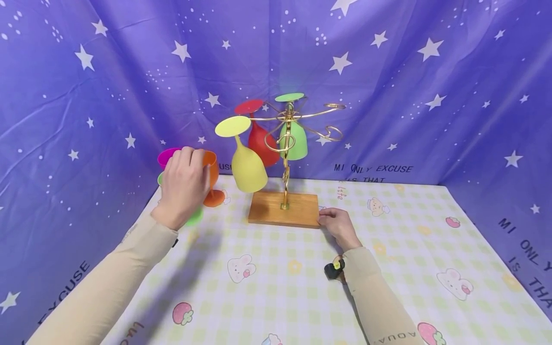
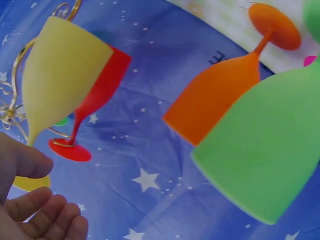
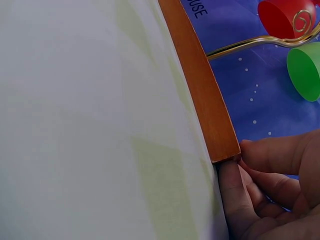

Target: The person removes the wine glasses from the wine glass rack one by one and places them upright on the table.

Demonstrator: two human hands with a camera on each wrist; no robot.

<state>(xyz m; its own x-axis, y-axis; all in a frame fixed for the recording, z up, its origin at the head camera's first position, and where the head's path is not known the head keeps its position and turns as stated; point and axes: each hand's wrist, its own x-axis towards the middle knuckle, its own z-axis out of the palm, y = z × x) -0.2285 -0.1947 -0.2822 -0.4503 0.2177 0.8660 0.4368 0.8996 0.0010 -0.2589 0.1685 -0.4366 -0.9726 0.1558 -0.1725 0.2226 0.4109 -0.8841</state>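
Purple-blue star-print curtain [image 1: 302, 33] behind, white-and-green checked cloth-topped desk [image 1: 405, 249] below. Mid-desk: gold metal rack [image 1: 286, 179] w/ curled arms; on it hang, upside down, a matte yellow goblet [image 1: 249, 167], a red goblet [image 1: 264, 146] & a pale-green goblet [image 1: 295, 141]. Yellow is nearest the L side, partly overlapping red.

L hand [image 1: 183, 187] is up at the standing group, L of rack: orange stemmed goblet [image 1: 212, 175] just R of it, magenta goblet [image 1: 168, 156] partly behind it, light-green standing goblet [image 2: 265, 150] mostly hidden by it in head view. Fingers loosely bent, thumb apart, holding nothing. R hand [image 1: 340, 227] pinches the R end of the rack's rectangular brown wooden base [image 1: 267, 208], which sits on the desk.

L wrist view shows what head view hides: green's bowl, upright, overlapping orange; magenta only a sliver there. R wrist view gives the grip close up, fingers at the base's corner, plus the open mouths of hanging red & pale-green.
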